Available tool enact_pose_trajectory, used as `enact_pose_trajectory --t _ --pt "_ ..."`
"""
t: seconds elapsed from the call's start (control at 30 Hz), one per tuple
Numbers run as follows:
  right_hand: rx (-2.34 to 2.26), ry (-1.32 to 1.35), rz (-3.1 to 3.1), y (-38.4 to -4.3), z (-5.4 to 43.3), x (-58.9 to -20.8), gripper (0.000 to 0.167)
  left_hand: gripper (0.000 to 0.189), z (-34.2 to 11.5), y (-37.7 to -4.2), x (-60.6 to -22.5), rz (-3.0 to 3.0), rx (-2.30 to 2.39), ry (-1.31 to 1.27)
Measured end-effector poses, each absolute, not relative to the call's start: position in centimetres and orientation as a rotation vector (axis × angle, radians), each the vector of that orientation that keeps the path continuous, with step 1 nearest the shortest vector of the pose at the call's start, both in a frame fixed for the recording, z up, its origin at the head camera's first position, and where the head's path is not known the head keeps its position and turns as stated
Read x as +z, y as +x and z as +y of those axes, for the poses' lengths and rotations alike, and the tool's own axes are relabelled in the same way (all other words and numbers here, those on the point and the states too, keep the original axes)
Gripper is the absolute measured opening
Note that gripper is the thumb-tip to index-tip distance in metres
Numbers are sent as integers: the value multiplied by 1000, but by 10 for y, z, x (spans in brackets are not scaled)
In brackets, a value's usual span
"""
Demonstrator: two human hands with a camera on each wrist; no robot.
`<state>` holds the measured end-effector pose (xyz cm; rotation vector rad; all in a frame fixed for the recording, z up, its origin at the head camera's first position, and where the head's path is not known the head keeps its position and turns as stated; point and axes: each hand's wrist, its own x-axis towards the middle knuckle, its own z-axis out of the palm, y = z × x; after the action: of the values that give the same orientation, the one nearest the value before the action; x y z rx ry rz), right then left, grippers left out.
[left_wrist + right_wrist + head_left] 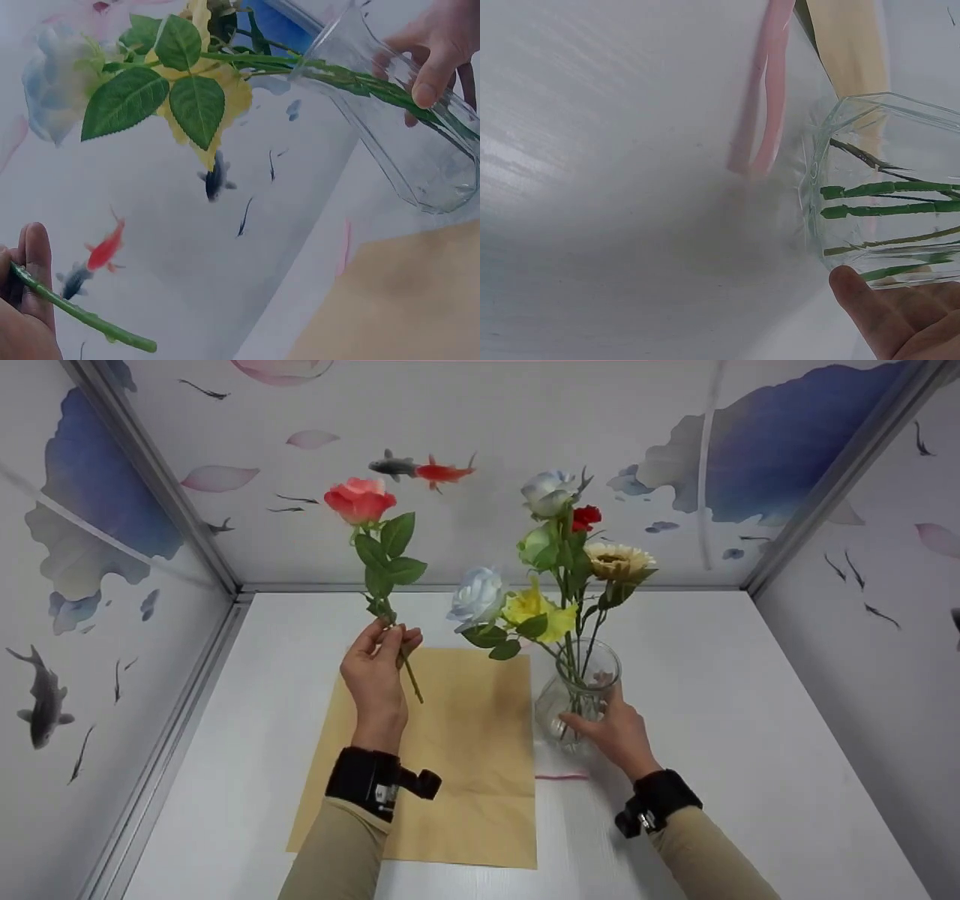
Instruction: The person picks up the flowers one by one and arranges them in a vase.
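Note:
My left hand (377, 679) pinches the green stem of a coral-pink artificial rose (360, 501) above the brown paper. The rose's bloom points up, and its bare stem end (112, 328) sticks out past the fingers in the left wrist view. On the right, a clear glass vase (551, 705) holds several flowers: pale blue roses (478, 597), a yellow flower (527, 606), a small red bloom (586, 518) and a cream sunflower-like one (619, 561). My right hand (619, 731) grips the vase's right side, thumb in front. Cut stems show through the glass in the right wrist view.
A sheet of brown kraft paper (465, 802) lies on the white table (720, 780), left of the vase. A pink ribbon-like strip (776, 90) lies near the vase's base. Printed panels (480, 405) with fish and petals wall the table's back and sides.

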<state>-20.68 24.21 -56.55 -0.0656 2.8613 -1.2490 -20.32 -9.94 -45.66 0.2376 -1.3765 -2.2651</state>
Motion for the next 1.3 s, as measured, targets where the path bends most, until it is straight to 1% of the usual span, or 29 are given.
enact_pose_trajectory --t 0.23,0.43,0.73,0.97,1.3 --pt "-1250 -68 2860 -206 241 -563 102 15 -89 -195 -437 -1570 -2118 159" --pt "-1259 -66 2851 -206 241 -563 102 15 -79 -186 -423 -1644 -2014 76" --pt "-1243 -53 2871 -207 242 -564 98 17 -62 -171 -403 -1643 -1996 -149" --pt "-1251 -56 2862 -207 242 -565 101 19 -42 -169 -399 -1682 -2044 -243" --pt "-1233 -24 2849 -206 242 -565 106 17 -12 -174 -404 -1779 -2098 -302"
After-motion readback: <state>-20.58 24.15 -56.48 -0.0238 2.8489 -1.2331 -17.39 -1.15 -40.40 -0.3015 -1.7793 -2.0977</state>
